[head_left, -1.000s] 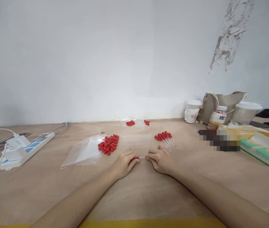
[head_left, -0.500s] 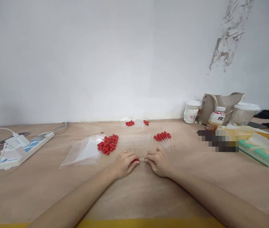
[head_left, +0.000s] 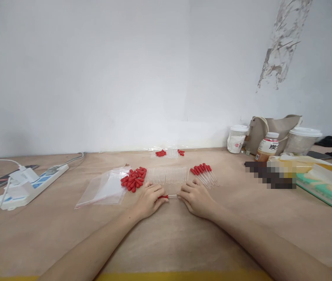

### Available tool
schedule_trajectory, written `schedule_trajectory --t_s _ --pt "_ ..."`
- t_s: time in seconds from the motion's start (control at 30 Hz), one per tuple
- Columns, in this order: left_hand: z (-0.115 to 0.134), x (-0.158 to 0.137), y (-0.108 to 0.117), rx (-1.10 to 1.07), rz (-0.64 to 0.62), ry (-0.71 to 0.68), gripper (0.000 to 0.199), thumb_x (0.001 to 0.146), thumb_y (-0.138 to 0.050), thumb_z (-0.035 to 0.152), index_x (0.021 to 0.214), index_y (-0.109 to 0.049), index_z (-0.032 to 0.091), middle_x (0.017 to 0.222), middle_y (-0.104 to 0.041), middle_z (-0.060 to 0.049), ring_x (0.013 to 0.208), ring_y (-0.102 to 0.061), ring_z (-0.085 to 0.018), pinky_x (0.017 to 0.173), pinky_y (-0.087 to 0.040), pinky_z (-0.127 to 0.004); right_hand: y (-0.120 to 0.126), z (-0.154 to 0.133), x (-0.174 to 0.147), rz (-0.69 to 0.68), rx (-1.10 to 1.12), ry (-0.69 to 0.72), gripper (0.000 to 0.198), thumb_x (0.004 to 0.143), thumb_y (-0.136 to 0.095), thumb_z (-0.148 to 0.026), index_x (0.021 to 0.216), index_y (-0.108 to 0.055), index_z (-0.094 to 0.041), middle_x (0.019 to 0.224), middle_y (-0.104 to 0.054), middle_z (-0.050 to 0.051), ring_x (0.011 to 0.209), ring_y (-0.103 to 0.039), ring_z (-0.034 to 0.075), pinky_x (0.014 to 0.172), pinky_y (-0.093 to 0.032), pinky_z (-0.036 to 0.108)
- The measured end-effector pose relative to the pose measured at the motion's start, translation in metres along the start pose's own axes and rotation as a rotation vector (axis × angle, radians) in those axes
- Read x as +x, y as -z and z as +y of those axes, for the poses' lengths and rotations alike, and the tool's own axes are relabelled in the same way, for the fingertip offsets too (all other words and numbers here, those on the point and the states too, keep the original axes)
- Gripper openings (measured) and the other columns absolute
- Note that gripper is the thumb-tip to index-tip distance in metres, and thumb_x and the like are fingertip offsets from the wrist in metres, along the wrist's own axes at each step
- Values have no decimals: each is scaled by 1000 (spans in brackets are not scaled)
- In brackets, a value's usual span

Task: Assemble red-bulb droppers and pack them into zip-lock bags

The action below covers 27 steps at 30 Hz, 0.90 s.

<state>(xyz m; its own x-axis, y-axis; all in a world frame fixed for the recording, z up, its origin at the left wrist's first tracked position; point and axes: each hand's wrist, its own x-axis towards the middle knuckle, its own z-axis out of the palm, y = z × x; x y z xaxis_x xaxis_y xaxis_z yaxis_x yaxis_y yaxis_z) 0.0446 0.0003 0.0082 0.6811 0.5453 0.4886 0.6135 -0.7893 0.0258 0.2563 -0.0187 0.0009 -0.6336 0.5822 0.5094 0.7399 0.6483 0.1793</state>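
My left hand (head_left: 149, 200) pinches a red rubber dropper bulb (head_left: 164, 196) low over the table. From the bulb a clear thin dropper tube (head_left: 172, 196) runs across to my right hand (head_left: 197, 199), whose closed fingers grip its other end. How deep the tube sits in the bulb is hidden. Beyond my left hand lies a heap of loose red bulbs (head_left: 132, 179). A row of clear tubes (head_left: 166, 175) stretches side by side behind both hands. Past my right hand, several droppers with red bulbs fitted (head_left: 202, 170) lie fanned out.
Clear plastic bags (head_left: 101, 189) lie left of the heap, and a white power strip (head_left: 34, 189) with cables is further left. Bagged red bulbs (head_left: 160, 153) rest near the wall. At right stand a paper cup (head_left: 237, 139), a drink bottle (head_left: 268, 146) and a tissue pack (head_left: 324, 187).
My left hand has shifted slightly left with the red bulb. The gap between my hands is a little wider, and more of the tube shows. My right hand has hardly moved.
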Motion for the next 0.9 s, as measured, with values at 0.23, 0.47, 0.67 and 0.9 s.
schedule_trajectory --t_s 0.23,0.47,0.67,0.9 --pt "-6 -5 -5 -268 50 197 30 90 -32 31 86 -59 19 80 -61 -1 75 -55 -14 67 -39 -24 -3 20 -6 73 -94 -28 18 77 -45 -15 79 -62 -19 77 -59 4 76 -45 15 71 -21 32" --pt "-6 -6 -4 -234 33 192 18 81 -48 29 95 -57 21 90 -58 -2 83 -54 -16 74 -42 -28 -8 75 -19 158 34 -841 26 80 -40 -31 77 -65 -23 76 -65 2 77 -54 17 73 -23 31" --pt "-6 -4 -7 -205 5 195 18 80 -49 27 95 -58 22 95 -57 -3 90 -52 -18 80 -40 -32 -16 93 -22 -7 34 -1052 31 78 -41 -39 81 -67 -23 77 -66 6 80 -57 24 77 -24 37" --pt "-8 -4 -8 -207 -26 196 20 81 -48 27 98 -57 21 99 -57 -4 93 -52 -18 82 -40 -32 -19 88 -23 -23 -17 -1028 35 78 -40 -43 96 -61 -21 82 -66 9 84 -57 26 78 -24 40"
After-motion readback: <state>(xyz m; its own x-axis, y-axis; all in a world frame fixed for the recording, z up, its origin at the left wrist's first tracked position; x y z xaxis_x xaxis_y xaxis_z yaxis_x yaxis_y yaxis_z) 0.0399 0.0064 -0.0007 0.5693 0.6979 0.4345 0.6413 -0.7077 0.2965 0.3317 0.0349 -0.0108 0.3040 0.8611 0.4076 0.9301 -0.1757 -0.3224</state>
